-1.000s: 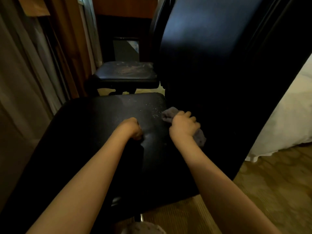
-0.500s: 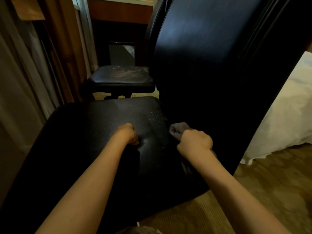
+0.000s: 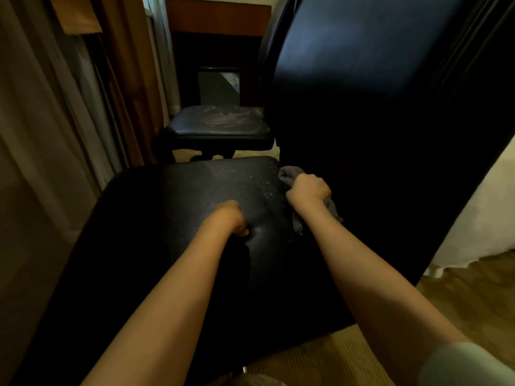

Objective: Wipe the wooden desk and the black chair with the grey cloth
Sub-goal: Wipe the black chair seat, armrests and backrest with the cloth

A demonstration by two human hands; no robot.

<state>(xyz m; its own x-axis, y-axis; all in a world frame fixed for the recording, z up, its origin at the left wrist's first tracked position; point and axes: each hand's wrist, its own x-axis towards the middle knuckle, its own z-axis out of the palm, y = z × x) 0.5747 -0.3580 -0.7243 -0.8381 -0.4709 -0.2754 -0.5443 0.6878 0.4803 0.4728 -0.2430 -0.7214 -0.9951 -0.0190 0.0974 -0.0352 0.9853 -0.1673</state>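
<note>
Grey cloth (image 3: 287, 174): crumpled and dull, one end poking past knuckles, other trailing under wrist. Lies on black chair (image 3: 167, 218) seat, at far right corner, against base of backrest (image 3: 362, 107). Right hand (image 3: 308, 189) grip clenched round cloth. Left hand (image 3: 230, 217) grip clenched in fist, holding nothing, knuckles denting seat middle. White specks (image 3: 269, 188) on seat just left of cloth. Seat's left half bare. Beyond seat's far edge: worn second seat (image 3: 220, 123), then wooden counter (image 3: 217, 15). Left of seat: curtain (image 3: 41, 135). Right of seat: white bed (image 3: 479, 213), carpet (image 3: 459, 296).
</note>
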